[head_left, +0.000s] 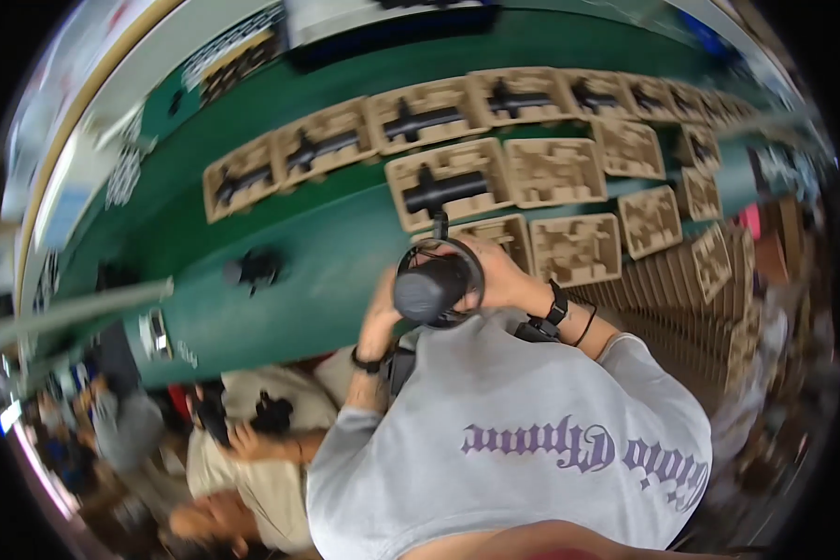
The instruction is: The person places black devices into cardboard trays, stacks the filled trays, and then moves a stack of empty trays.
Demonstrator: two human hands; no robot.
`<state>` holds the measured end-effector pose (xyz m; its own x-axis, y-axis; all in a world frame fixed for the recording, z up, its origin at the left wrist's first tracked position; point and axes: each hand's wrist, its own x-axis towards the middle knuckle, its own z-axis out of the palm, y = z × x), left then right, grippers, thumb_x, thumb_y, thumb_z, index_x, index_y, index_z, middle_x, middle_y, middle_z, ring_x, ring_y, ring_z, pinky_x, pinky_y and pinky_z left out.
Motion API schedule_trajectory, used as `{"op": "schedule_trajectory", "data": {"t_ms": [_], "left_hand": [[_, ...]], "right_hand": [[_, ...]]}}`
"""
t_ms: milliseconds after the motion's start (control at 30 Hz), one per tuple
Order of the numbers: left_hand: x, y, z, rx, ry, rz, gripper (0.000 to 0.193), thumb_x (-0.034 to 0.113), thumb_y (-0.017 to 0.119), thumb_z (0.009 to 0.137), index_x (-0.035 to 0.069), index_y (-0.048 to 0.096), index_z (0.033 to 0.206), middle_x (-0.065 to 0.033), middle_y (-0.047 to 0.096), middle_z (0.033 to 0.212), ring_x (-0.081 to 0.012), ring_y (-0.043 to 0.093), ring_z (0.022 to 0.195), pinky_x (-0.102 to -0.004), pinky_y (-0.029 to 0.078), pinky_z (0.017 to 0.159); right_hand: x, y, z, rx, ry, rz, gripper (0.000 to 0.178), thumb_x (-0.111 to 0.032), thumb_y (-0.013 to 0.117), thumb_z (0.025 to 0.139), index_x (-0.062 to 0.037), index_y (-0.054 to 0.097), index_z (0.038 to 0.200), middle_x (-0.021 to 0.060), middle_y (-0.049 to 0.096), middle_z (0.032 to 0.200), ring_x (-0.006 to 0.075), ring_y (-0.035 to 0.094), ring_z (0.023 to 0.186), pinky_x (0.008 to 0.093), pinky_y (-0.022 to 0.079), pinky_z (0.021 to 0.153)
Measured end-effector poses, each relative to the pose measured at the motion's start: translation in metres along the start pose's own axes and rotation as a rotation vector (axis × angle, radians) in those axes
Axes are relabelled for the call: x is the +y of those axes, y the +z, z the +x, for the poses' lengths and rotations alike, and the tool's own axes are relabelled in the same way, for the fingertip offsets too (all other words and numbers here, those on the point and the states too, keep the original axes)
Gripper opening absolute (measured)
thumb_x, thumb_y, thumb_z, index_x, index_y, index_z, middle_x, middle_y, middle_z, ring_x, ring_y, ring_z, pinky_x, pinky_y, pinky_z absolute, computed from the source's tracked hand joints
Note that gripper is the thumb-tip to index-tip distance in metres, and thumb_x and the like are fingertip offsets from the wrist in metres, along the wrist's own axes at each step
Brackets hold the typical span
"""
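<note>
Close to my chest, both hands hold a black scope (pixel 429 289), a thick tube with a wide round end facing up. A small black flap or cap (pixel 441 224) sticks out on its far side. My left hand (pixel 383 303) closes around the left side of the tube, its fingers partly hidden behind it. My right hand (pixel 497 271) wraps the right side of the wide end. Just beyond the hands lies a moulded brown tray (pixel 411 219) with another black scope (pixel 446 193) in it.
A row of brown trays (pixel 327 161) with black scopes curves along the green table (pixel 299 233). Trays without scopes (pixel 574 247) sit to the right, above stacked trays (pixel 663 289). A black device (pixel 255 269) lies at left. A co-worker (pixel 243 467) beside me handles black parts.
</note>
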<state>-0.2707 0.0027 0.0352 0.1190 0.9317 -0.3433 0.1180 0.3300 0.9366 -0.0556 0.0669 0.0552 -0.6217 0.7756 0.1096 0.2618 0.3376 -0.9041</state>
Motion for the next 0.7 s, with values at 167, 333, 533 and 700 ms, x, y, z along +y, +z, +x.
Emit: {"op": "schedule_trajectory", "data": {"t_ms": [167,333,533,700], "left_hand": [[-0.019,-0.162,0.036,1.201,0.339,1.255,0.051,0.032,0.068,0.074,0.002,0.055,0.112,-0.0212,0.057,0.110,-0.0339,0.053,0.100,-0.0418,0.041,0.088],[-0.077,-0.227,0.044,1.086,-0.225,0.726,0.063,0.042,0.069,0.072,0.009,0.048,0.120,-0.0210,0.059,0.107,-0.0366,0.057,0.095,-0.0413,0.044,0.084],[-0.047,-0.183,0.027,1.197,0.046,0.455,0.055,0.043,0.067,0.075,0.004,0.052,0.111,-0.0170,0.060,0.100,-0.0282,0.060,0.086,-0.0387,0.048,0.076],[0.001,-0.078,0.040,0.661,0.236,-0.789,0.042,0.037,0.058,0.086,0.001,0.052,0.108,-0.0081,0.056,0.100,-0.0158,0.055,0.090,-0.0271,0.047,0.076]], "right_hand": [[0.069,-0.105,-0.041,0.503,0.055,-0.779,0.063,-0.021,0.077,0.053,-0.0018,0.054,0.108,0.0180,0.053,0.103,0.0388,0.048,0.099,0.0447,0.038,0.085],[0.139,-0.153,-0.056,0.221,0.518,-1.077,0.057,-0.011,0.073,0.061,-0.0120,0.055,0.115,0.0131,0.053,0.114,0.0358,0.037,0.120,0.0561,0.029,0.095],[0.151,-0.127,-0.050,0.355,0.418,-0.898,0.044,-0.022,0.053,0.085,-0.0107,0.049,0.127,0.0119,0.045,0.129,0.0356,0.036,0.122,0.0556,0.021,0.104],[0.130,-0.096,-0.053,0.285,0.590,-0.982,0.054,-0.036,0.056,0.085,-0.0071,0.045,0.129,0.0157,0.036,0.137,0.0367,0.029,0.129,0.0553,0.023,0.104]]}}
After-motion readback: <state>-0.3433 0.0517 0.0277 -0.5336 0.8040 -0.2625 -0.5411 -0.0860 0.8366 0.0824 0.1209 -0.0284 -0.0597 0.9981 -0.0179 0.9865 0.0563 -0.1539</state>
